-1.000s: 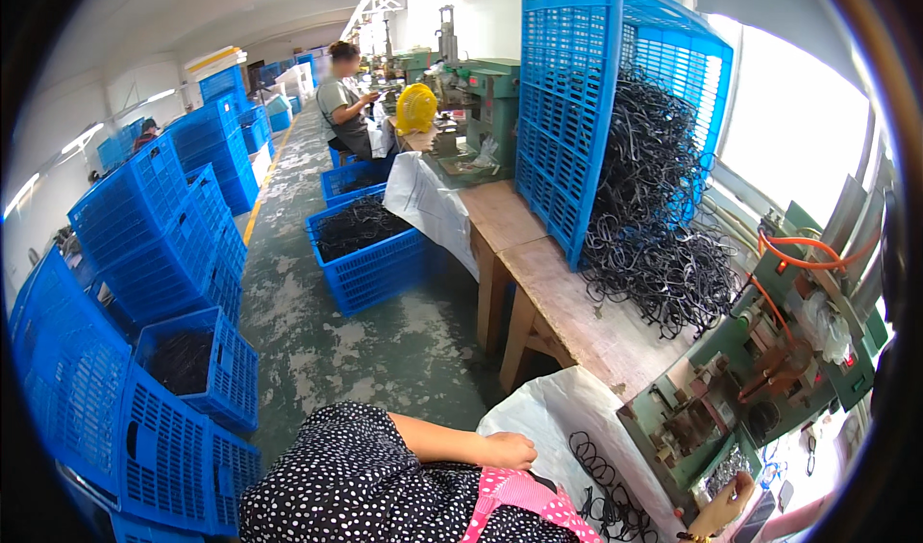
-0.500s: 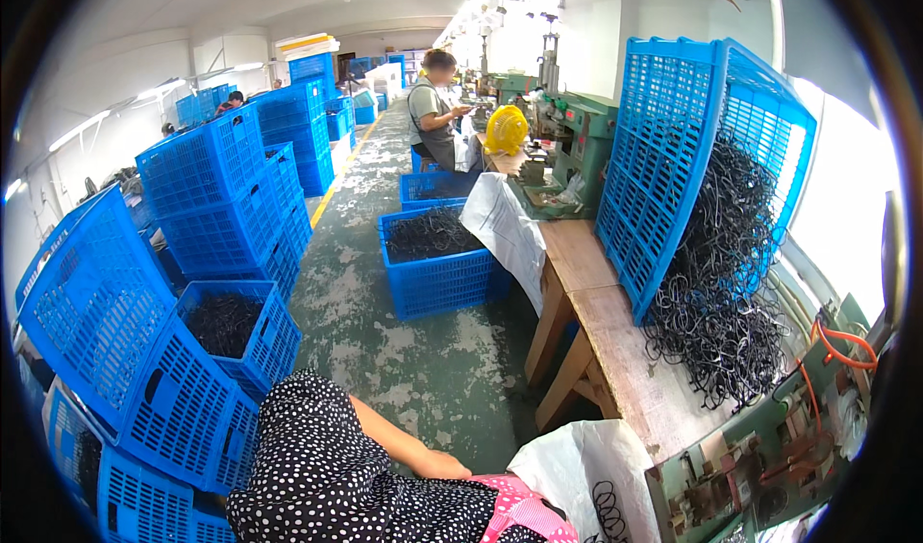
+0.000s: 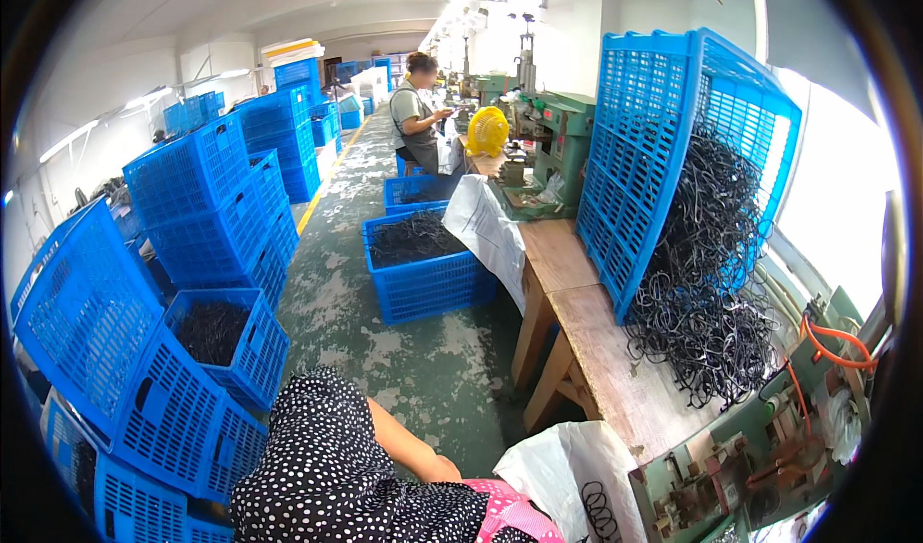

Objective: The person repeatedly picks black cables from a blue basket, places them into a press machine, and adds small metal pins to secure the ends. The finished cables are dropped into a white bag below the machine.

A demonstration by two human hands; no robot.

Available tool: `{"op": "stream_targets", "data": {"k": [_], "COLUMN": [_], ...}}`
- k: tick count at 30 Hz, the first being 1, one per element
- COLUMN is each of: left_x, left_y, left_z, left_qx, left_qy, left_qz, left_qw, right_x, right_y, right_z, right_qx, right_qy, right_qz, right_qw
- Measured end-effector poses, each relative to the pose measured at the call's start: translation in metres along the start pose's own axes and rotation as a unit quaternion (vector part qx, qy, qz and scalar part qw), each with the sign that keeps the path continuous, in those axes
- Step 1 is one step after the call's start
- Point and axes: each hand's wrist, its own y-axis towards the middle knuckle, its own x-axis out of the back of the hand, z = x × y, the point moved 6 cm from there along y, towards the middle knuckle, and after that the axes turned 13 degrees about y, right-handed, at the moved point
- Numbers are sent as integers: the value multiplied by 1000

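My left forearm comes out of a black polka-dot sleeve at the bottom. My left hand (image 3: 440, 468) rests low against my polka-dot clothes beside a pink cloth (image 3: 510, 516); its fingers are mostly hidden, and nothing shows in it. My right hand is out of the picture. Right of the left hand lies a white sack (image 3: 548, 466) with a few black rings (image 3: 598, 509) on it. A green machine (image 3: 740, 466) stands at the lower right.
A tipped blue crate (image 3: 654, 149) spills black rings (image 3: 702, 331) onto a wooden bench (image 3: 596, 351). Blue crates (image 3: 192, 351) are stacked at the left, and one holding black rings (image 3: 423, 264) stands on the floor. Another person (image 3: 415, 120) sits far down the aisle by a yellow fan (image 3: 488, 131).
The view has swung left, so the stacked crates and the aisle fill more of it. My right hand, seen by the machine at the lower right a second ago, has left the picture.
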Motion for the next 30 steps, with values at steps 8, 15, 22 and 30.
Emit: {"op": "stream_targets", "data": {"k": [8,15,22,30], "left_x": [54,179,380,505], "left_y": [-2,55,105,205], "left_z": [-31,-69,-104,3], "left_qx": [17,29,-180,107], "left_qy": [14,305,55,83], "left_qz": [76,120,-476,-609], "left_qw": [997,944,859,782], "right_x": [-22,-23,-24,-27], "right_y": [-8,-9,-3,0], "right_z": [-65,-80,-57,-47], "right_qx": [-168,-13,-48,-53], "right_qy": [114,81,56,8], "right_qz": [35,14,-4,-14], "right_qw": [979,997,997,998]}}
